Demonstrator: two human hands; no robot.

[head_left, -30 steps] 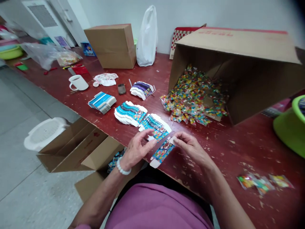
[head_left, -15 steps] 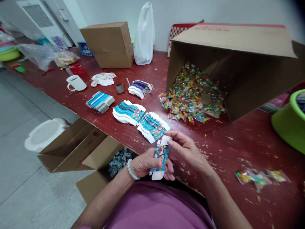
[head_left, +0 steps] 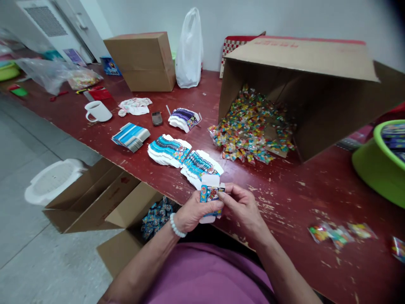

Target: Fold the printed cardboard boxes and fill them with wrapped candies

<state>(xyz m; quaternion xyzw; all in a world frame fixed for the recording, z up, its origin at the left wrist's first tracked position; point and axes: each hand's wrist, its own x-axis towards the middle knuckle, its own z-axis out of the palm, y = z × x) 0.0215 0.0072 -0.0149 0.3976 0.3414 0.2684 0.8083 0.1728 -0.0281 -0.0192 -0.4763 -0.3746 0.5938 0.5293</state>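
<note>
Between my hands is a small blue printed candy box (head_left: 207, 194), its white end flaps standing out at the top and bottom. My left hand (head_left: 193, 211), with a beaded bracelet at the wrist, grips the box, thumb across its front. The fingers of my right hand (head_left: 242, 204) pinch the box's right side near the upper edge. Just beyond lie two fanned stacks of flat blue cartons, one (head_left: 201, 164) partly behind the box and another (head_left: 169, 150) to its left. Several wrapped candies (head_left: 340, 234) lie to the right of my right hand.
A large carton on its side (head_left: 300, 59) holds a heap of wrapped candies (head_left: 253, 126). Purple cartons (head_left: 184, 119), blue-striped cartons (head_left: 131, 136) and a white mug (head_left: 98, 111) stand leftward. Below the table edge, an open box (head_left: 123, 242) contains blue packs. A green basin (head_left: 376, 164) is right.
The box has turned and now shows a wider face with its top flap up. My right fingers have moved from the top flap down to its right side.
</note>
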